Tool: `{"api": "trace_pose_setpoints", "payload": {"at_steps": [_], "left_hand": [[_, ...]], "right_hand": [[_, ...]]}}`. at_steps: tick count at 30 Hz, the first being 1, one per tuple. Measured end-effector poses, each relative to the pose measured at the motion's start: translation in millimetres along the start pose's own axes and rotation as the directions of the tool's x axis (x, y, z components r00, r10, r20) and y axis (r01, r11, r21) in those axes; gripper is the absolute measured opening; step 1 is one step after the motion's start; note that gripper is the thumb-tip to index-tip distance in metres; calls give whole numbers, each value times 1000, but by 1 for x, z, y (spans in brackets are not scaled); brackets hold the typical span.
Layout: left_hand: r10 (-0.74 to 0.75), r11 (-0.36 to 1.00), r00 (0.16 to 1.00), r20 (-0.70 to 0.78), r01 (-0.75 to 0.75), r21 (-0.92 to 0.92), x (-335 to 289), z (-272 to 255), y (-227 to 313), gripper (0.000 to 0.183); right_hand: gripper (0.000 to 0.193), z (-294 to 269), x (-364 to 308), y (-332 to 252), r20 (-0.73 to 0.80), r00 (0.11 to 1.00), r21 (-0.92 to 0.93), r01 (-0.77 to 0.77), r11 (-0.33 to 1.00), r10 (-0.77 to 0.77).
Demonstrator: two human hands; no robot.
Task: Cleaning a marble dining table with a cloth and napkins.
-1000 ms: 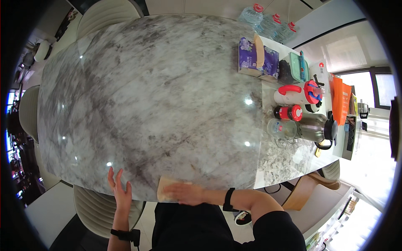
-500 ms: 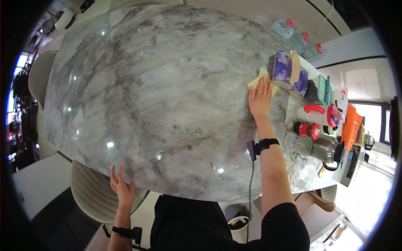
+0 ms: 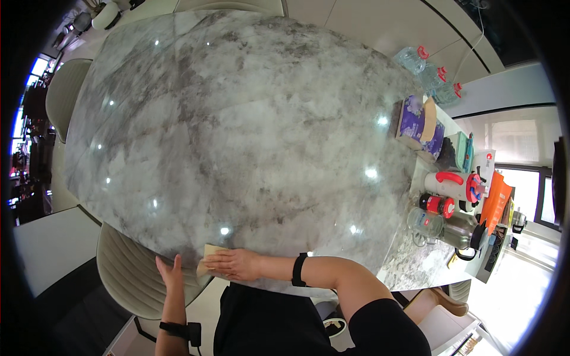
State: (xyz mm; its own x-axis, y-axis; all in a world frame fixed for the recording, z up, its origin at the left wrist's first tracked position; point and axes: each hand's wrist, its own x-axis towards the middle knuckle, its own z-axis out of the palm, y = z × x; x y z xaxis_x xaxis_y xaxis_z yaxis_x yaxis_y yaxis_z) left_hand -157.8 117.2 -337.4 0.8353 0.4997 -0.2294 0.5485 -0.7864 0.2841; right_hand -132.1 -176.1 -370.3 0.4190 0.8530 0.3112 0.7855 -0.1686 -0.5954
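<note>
A pale yellow cloth (image 3: 203,270) lies at the near edge of the marble table (image 3: 237,136), left of my body, with part of it over the rim. My right hand (image 3: 236,264) rests on it with the fingers pointing left, the arm bent across my front. The palm and the fingers' underside are hidden, but the cloth is held under them. A short way to its left, my left hand (image 3: 171,274) is just off the table's edge, above a chair seat. Its thumb and fingers are apart, with nothing in them.
A beige ribbed chair (image 3: 133,273) is at the near left. Along the right side stand a purple tissue box (image 3: 420,127), a white jug with a red handle (image 3: 454,185), a red-lidded jar (image 3: 438,205), a glass mug (image 3: 424,222) and a steel kettle (image 3: 460,230). Clear bottles (image 3: 428,72) stand behind.
My right hand has swept the cloth from beside the tissue box at the far right to the near left edge. My left hand has stayed nearly in place, lowering slightly. The view has shifted a little.
</note>
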Motion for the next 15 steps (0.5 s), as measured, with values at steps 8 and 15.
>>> {"api": "trace_pose_setpoints", "payload": {"at_steps": [8,15], "left_hand": [[-72,762,931,357,282,-583,5,13,-2,70],[-355,933,897,264,321,164,-2,-6,48,110]], "right_hand": [[61,-204,-61,170,-340,668,-154,-734,662,662],[66,-332,-232,272,-733,198,-183,-979,91,650]]}}
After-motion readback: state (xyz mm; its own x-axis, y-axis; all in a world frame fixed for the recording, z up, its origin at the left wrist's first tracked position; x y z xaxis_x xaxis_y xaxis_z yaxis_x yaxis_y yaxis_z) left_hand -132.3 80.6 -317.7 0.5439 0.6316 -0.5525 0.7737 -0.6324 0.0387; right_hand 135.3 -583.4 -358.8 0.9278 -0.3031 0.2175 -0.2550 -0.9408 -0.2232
